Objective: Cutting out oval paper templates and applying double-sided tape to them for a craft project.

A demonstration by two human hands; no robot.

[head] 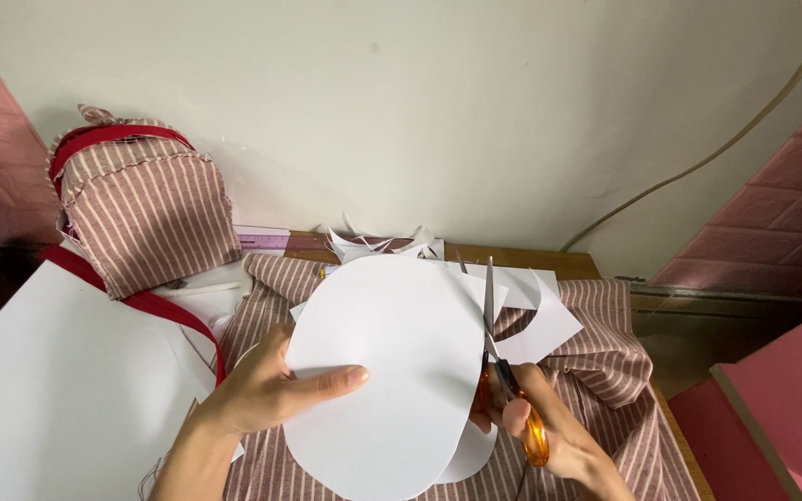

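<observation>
L hand [262, 390] fingers pinch the white paper oval [387, 371], thumb on top near its middle, rest hidden under. R hand [554, 436] fingers thru orange handles of scissors [503, 371], gripping; blades narrow, pointing up along oval's right edge. Oval sits over striped fabric [614, 371] on wood table [549, 260]. Paper offcuts [540, 320] just beside blades. Striped bag w/ red trim [146, 209] back left, white sheet [58, 390] at left.

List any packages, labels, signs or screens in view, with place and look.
None show. The left hand holds a rounded white paper shape, and the right hand works orange-handled scissors along its edge, over striped fabric. A small striped backpack stands at the back left.
</observation>
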